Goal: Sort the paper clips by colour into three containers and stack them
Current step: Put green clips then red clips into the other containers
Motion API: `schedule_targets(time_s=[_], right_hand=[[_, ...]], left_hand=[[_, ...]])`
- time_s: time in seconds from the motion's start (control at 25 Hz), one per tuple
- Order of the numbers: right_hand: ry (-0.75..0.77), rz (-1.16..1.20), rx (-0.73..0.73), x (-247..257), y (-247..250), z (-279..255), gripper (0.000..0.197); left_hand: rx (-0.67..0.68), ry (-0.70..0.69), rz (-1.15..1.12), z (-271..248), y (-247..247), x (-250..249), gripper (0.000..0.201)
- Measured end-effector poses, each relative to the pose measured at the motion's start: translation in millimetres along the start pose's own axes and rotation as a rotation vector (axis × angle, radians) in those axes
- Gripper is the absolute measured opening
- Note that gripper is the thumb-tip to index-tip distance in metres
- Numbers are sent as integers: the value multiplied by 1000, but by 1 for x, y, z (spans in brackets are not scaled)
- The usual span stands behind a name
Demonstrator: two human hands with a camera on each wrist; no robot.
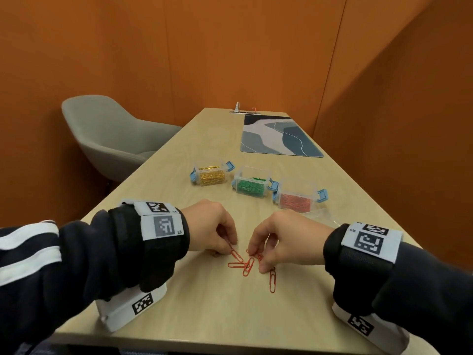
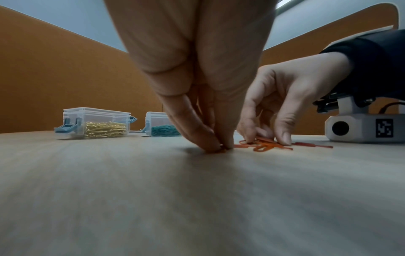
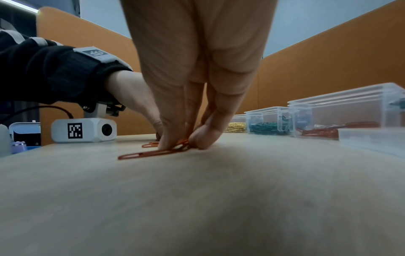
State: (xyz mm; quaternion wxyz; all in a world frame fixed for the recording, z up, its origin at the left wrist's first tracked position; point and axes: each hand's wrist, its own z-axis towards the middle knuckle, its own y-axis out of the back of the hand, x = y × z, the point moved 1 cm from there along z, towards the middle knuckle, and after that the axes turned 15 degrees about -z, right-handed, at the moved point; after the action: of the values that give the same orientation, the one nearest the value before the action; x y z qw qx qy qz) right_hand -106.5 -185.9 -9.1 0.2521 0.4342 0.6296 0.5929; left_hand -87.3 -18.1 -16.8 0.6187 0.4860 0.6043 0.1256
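Note:
Several red paper clips lie loose on the wooden table between my hands. My left hand pinches the end of one red clip against the table, fingertips pressed together. My right hand pinches red clips from the small pile, thumb and forefinger closed on them. Further back stand three clear boxes with blue latches: gold clips, green clips, red clips.
A clear lid lies beside the red box, just behind my right hand. A patterned blue mat lies at the far right of the table. A grey chair stands at the left side. Orange walls enclose the table.

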Motion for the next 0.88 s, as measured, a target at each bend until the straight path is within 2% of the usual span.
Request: schedule_targets(time_s=[0.16, 0.28, 0.36, 0.56, 0.72, 0.88], right_hand=[[-12, -13, -5, -3, -1, -1, 30], [-33, -24, -25, -2, -1, -4, 39], [-67, -34, -33, -2, 0, -5, 49], [-95, -10, -26, -2, 0, 4, 31], [-109, -8, 105, -4, 0, 10, 23], [-103, -121, 153, -4, 0, 11, 23]], left_hand=[[-55, -43, 59, -5, -1, -5, 29], [15, -12, 82, -10, -6, -9, 57], [23, -9, 144, -11, -12, -12, 67], [5, -19, 161, -2, -18, -18, 48], [37, -25, 71, 1, -13, -14, 23], [55, -22, 46, 1, -9, -12, 18]])
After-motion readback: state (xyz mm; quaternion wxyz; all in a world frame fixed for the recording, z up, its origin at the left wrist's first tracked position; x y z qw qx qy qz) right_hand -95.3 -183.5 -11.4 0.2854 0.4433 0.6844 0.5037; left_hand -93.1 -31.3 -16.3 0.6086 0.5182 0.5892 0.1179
